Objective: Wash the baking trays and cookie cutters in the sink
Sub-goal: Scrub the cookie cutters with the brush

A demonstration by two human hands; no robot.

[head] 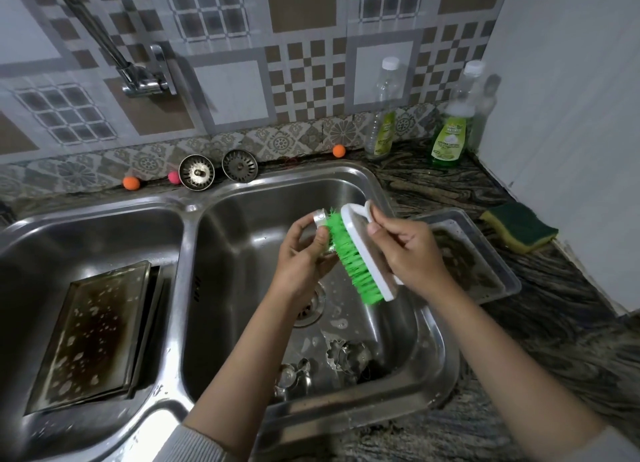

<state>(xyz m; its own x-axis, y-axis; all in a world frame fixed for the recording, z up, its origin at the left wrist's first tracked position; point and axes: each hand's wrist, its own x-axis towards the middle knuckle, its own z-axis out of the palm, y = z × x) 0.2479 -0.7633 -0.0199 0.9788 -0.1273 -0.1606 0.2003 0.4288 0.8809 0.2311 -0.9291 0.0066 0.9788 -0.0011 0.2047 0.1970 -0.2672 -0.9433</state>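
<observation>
Metal cookie cutters (341,356) are lying at the near end of the steel right basin (398,385). Above its drain, the left hand (301,259) is pinching a small shiny cutter (320,221) – the right hand (410,254) is gripping a white brush (363,254), green bristles touching it. Stained trays (93,337) are leaning in the left basin; another tray (498,271) is sitting on the marbled tabletop (554,340) – one corner over the sink's rim.

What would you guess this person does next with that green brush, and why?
Probably another short scrubbing stroke. The right hand grips the green brush with its bristles pressed against the small metal cookie cutter that the left hand pinches over the right sink basin. More cutters lie below near the drain, so I would expect this one to be finished first.
</observation>
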